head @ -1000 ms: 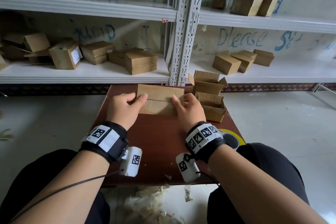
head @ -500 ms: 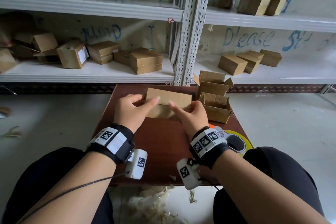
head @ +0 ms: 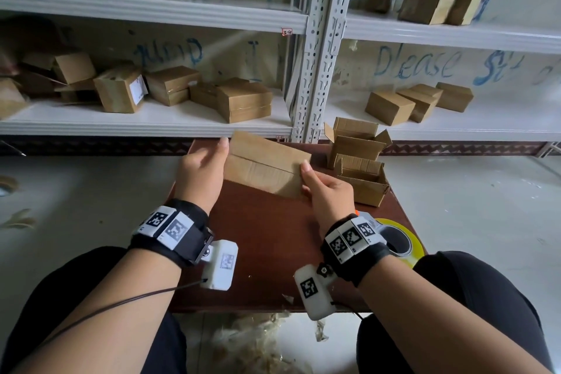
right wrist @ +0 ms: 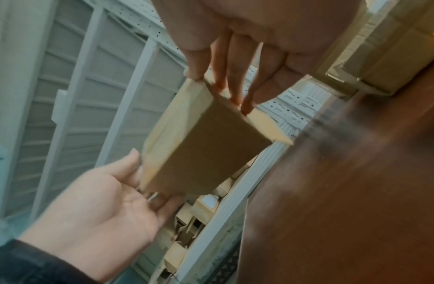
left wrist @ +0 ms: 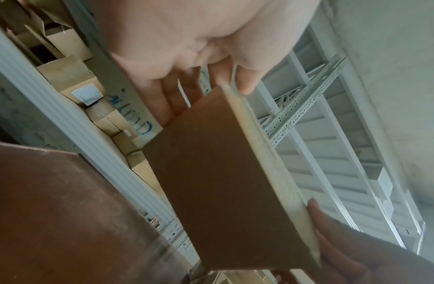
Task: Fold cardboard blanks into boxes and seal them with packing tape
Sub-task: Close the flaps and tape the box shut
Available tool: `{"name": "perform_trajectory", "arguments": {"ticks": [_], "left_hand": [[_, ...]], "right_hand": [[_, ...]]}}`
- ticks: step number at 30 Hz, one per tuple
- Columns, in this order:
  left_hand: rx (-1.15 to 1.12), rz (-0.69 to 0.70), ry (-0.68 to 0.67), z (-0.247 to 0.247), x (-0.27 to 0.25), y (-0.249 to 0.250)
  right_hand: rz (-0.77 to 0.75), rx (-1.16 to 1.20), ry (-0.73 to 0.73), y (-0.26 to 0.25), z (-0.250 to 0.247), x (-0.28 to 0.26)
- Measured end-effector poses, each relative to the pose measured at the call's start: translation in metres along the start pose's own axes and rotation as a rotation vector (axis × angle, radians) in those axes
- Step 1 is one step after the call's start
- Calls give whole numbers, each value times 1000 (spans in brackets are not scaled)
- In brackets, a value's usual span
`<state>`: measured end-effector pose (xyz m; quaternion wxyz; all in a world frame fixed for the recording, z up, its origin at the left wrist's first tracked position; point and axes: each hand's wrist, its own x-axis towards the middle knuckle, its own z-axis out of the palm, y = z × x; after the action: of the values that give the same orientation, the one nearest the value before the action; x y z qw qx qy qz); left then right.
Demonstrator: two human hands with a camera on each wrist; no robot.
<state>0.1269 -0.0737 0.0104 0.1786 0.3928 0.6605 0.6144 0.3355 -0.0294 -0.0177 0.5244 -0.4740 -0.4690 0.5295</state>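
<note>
Holding the flat brown cardboard blank (head: 267,165) up off the dark red-brown table (head: 273,246) now; a second ago it lay there. Left hand (head: 202,173) and right hand (head: 326,191) each pinch an end. Probably about to pop it open, though the wrist views are blurry.

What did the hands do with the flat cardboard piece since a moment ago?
The flat cardboard blank came up off the brown table and now tilts, its left end higher. The left hand moved out to its left end, and the right hand pinches the right end. The two open boxes and the tape roll stayed put.
</note>
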Motion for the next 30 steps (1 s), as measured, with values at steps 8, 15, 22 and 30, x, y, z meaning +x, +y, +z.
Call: {"name": "perform_trajectory", "arguments": {"ticks": [8, 15, 22, 30], "left_hand": [[228, 60, 33, 1, -3, -5], [201, 59, -39, -4, -7, -6], [308, 20, -156, -11, -13, -4], [134, -143, -292, -4, -25, -1]], "right_hand": [[-71, 134, -244, -3, 2, -8], [-147, 45, -306, -6, 0, -13], [-229, -32, -309, -6, -4, -18], [-91, 89, -38, -17, -5, -13]]}}
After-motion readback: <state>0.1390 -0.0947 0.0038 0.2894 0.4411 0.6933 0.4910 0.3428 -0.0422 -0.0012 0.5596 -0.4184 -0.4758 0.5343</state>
